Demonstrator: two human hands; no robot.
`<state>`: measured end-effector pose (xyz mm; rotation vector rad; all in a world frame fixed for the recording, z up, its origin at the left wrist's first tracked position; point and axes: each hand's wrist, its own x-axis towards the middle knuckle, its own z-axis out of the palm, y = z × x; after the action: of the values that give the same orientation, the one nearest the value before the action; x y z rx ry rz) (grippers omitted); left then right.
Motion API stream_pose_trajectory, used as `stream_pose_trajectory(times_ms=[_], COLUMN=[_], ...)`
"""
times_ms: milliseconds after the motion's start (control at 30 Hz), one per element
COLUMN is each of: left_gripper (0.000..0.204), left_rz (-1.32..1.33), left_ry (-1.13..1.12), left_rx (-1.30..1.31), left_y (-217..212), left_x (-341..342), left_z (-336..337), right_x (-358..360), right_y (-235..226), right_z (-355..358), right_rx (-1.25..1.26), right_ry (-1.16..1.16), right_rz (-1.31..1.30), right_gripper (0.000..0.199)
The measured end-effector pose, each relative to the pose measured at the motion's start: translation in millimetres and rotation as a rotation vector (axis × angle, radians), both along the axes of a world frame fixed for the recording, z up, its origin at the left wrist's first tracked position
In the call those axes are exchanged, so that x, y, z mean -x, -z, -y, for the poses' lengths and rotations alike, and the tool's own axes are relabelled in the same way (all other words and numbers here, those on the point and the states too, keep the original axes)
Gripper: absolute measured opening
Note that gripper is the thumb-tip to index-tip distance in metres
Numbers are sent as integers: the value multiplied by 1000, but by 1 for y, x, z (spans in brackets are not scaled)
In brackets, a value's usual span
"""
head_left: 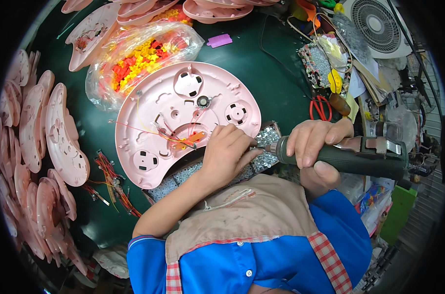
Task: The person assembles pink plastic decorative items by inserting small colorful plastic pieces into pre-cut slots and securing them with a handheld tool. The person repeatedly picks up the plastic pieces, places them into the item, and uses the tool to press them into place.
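A pink crescent-shaped plastic shell (217, 81) lies with its inner side up on the table in front of me. Thin red and yellow wires run across it to a small orange circuit board (197, 136), and a round black part (203, 101) sits near its middle. My right hand (316, 147) is wrapped round a dark green electric screwdriver (364, 161), its bit pointing left. At that bit, the fingers of my left hand (230, 153) are pinched together by the shell's lower right edge. What they hold, if anything, is too small to make out.
Small shiny metal screws fill a tray (280, 128) partly under the shell. A clear bag (97, 90) of red and yellow pieces lies behind. Pink shells (65, 132) pile up at left beside a wire bundle (114, 183). Red-handled scissors (320, 109) and a white fan (377, 24) are at right.
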<state>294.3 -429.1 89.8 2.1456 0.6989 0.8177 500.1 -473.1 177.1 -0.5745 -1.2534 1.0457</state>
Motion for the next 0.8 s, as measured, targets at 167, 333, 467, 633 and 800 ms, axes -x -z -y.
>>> stream_pose_trajectory(times_ms=[167,333,467,633,800], left_gripper=[23,22,33,50,54], left_rz=[206,271,340,147,-43], left_ry=[-114,-215,-334,-502,-407], left_rx=[141,81,-294,-310,291], left_y=[0,-6,-8,-16,9], left_x=[10,20,28,43,67], left_z=[1,-2,-18,-35,-45], right_x=[13,23,44,65,83], right_y=[-2,-3,-2,10,45], right_z=[-11,-22,-31,-64,-94], right_rx=[-31,-84,-152,-202,-169], right_ry=[-17,0,48,44,110], right_rz=[-85,-171,-257,-86,17], right_gripper=[44,45,49,49,47])
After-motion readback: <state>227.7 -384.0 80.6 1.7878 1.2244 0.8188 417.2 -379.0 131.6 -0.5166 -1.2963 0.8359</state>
